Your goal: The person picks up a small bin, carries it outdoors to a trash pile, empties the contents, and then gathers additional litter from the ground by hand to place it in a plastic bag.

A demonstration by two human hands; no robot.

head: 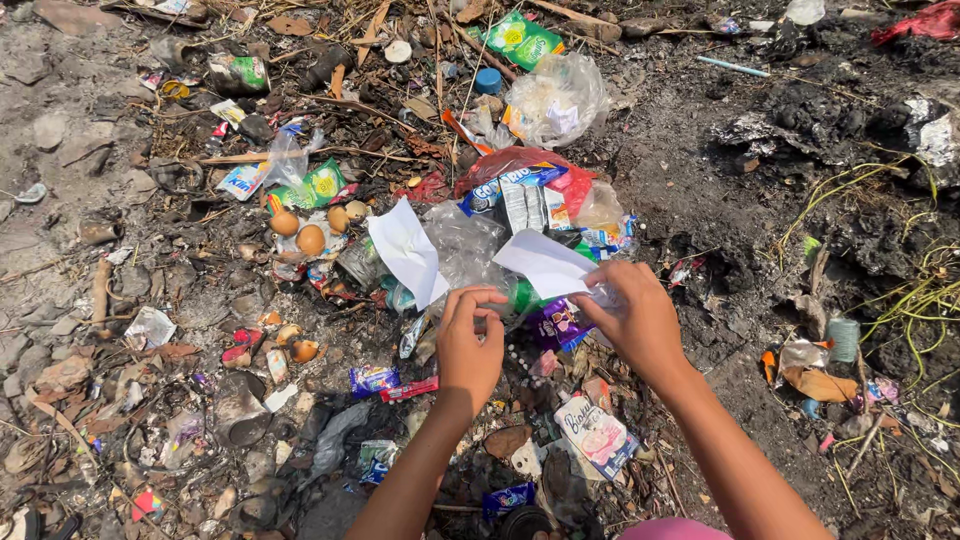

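My left hand (468, 345) pinches the lower corner of a white paper piece (407, 250) that stands up from a litter heap. My right hand (640, 320) grips a second white paper piece (545, 265) together with the edge of a crumpled clear plastic bag (465, 250) between the two papers. Both hands hover over a pile of wrappers on dark, ashy ground. Just beyond the papers lie a red plastic bag (515, 162) and blue and white snack wrappers (500, 190).
Eggshells (310, 238) and green wrappers (322, 183) lie to the left. Another clear bag (555, 100) and a green packet (520, 40) sit farther off. A white and pink carton (597, 435) lies near my right forearm. Burnt black debris (840, 120) and yellow-green stems (920, 300) fill the right side.
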